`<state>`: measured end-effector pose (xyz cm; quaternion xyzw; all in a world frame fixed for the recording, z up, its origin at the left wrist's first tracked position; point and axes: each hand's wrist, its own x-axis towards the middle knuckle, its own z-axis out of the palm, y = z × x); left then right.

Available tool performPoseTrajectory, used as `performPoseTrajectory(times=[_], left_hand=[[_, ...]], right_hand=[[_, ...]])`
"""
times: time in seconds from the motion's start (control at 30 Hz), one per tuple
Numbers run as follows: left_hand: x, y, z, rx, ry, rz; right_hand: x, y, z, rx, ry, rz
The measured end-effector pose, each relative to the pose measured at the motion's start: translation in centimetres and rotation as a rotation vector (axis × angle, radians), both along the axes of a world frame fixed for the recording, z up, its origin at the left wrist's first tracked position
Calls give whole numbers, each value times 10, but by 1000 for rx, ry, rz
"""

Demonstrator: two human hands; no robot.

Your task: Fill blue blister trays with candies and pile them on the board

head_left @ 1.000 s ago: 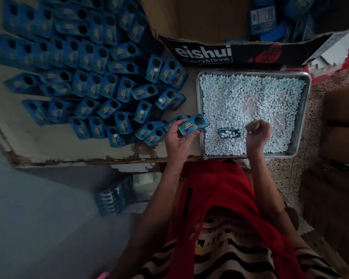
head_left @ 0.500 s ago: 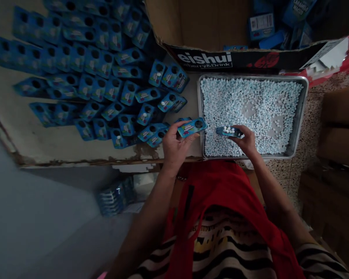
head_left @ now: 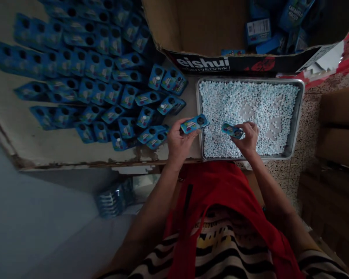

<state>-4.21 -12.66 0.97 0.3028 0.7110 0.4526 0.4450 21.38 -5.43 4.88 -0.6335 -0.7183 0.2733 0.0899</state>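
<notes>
My left hand [head_left: 178,144] is closed on a small blue candy box [head_left: 191,124] with a dark round hole in its top, held at the left edge of the metal tray [head_left: 298,112]. Over that tray, my right hand [head_left: 247,137] pinches another small blue candy box [head_left: 229,129], tilted and partly covered by the fingers. Many small white and pale-blue candies [head_left: 221,102] spread across the tray, with bare metal showing in patches on its right half.
Rows of similar blue boxes [head_left: 99,93] with round holes stand on the worn table [head_left: 61,151] to the left. A large cardboard carton [head_left: 203,27] holding more blue boxes is behind the tray. Brown cartons [head_left: 337,112] are stacked at the right.
The white candies lying on top of the box in my right hand are gone from it, and that box has turned so its printed face shows. My left hand has shifted slightly right with its box.
</notes>
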Motion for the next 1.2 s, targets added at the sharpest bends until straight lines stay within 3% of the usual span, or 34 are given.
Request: performPoseTrajectory(times=[0.13,0.3,0.4,0.5,0.6,0.67,0.77,0.83,0.9,1.0,1.1,1.2], left_hand=[[10,-1,0,32,-43,-1],[13,-13,3,52,-20,7],[7,-31,18,47,-8,94],[-12,-59,36,7,-18,245],[-50,-93,44,-79,-9,517],[-88,-117,40,-114,47,759],[-160,-145,19,-121,195,1114],[-210,-152,1,-136,277,1267],[-256,-151,-13,-147,319,1320],[-313,-142,-20,-109,312,1279],[-356,-130,-20,-67,282,1193],[-386,-113,-28,-59,278,1087]], right_hand=[[9,5,8,-2,-173,99],[15,20,22,-20,-152,40],[-5,29,39,-55,-35,-52],[-49,37,57,-133,77,18],[-112,44,71,-91,189,146],[-160,50,77,-61,267,230],[-241,59,75,-112,362,387],[-304,62,66,-147,411,505],[-375,61,51,-170,441,635],[-495,51,22,-160,407,849],[-609,40,-13,-73,230,999],[-688,41,-54,33,13,1180]])
